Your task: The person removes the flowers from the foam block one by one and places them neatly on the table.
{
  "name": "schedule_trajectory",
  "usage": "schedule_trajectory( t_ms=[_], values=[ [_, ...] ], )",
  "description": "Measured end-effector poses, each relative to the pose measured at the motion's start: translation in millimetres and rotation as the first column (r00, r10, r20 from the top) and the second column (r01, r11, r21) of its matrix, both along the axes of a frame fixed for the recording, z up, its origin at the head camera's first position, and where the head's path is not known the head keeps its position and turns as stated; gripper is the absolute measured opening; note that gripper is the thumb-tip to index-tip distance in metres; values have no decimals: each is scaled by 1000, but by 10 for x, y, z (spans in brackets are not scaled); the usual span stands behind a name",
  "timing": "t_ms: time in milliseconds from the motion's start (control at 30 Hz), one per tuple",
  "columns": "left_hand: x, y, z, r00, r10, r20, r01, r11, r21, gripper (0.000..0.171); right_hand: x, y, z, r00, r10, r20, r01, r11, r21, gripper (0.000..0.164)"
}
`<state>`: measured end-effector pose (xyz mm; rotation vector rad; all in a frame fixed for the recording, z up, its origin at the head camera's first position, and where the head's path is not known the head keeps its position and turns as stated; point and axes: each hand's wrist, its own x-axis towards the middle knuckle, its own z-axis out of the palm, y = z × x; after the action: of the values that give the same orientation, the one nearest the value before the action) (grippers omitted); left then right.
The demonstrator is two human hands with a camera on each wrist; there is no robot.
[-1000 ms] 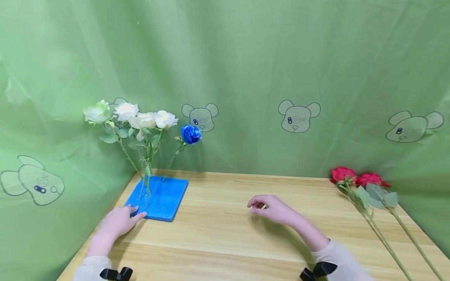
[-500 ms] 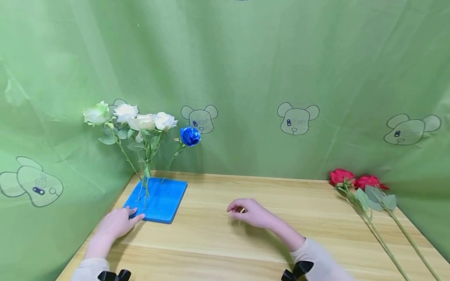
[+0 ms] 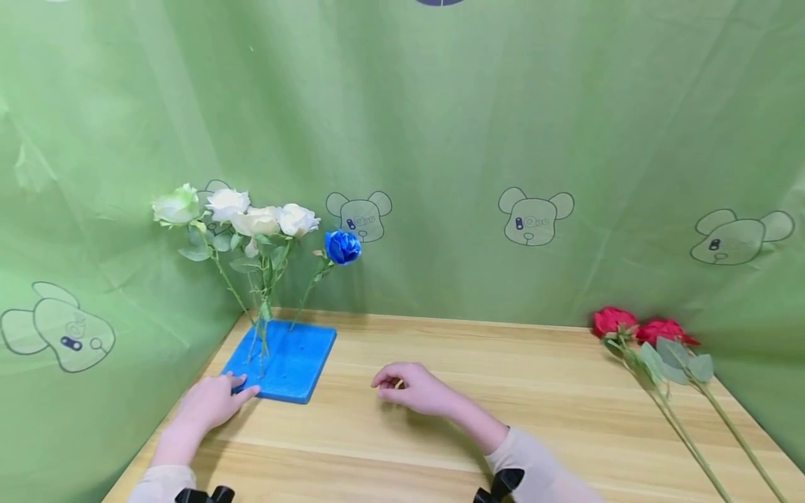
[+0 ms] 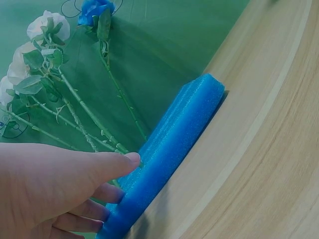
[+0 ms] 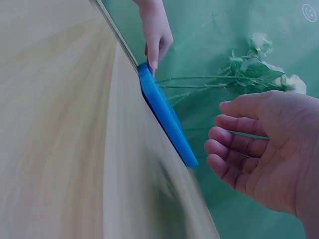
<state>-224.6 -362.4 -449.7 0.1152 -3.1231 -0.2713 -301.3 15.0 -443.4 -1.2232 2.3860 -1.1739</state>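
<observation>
A blue board [image 3: 298,370] lies on the left of the table, with several white roses [image 3: 256,221] and one blue rose [image 3: 342,247] standing in it. My left hand [image 3: 210,402] rests on the board's near left corner; in the left wrist view its thumb [image 4: 117,164] lies on the top edge and the fingers touch the side. My right hand [image 3: 415,386] hovers above the table, right of the board and apart from it. Its fingers [image 5: 239,144] are loosely bent with nothing between them.
Two red roses [image 3: 614,321] with long stems lie on the right side of the wooden table [image 3: 503,356]. A green curtain [image 3: 440,126] with bear-head prints hangs behind and along both sides.
My right hand has moved left across the table toward the blue board. The left hand has stayed on the board's corner, and the flowers stand as before.
</observation>
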Motion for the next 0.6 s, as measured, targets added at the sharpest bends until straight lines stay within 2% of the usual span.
schedule_trajectory(
  t_ms=[600],
  values=[
    [-3, 5, -5, 1000, 0, -6, 0, 1000, -3, 61, 44, -677, -107, 999, 37, -7, -38, 999, -29, 19]
  ],
)
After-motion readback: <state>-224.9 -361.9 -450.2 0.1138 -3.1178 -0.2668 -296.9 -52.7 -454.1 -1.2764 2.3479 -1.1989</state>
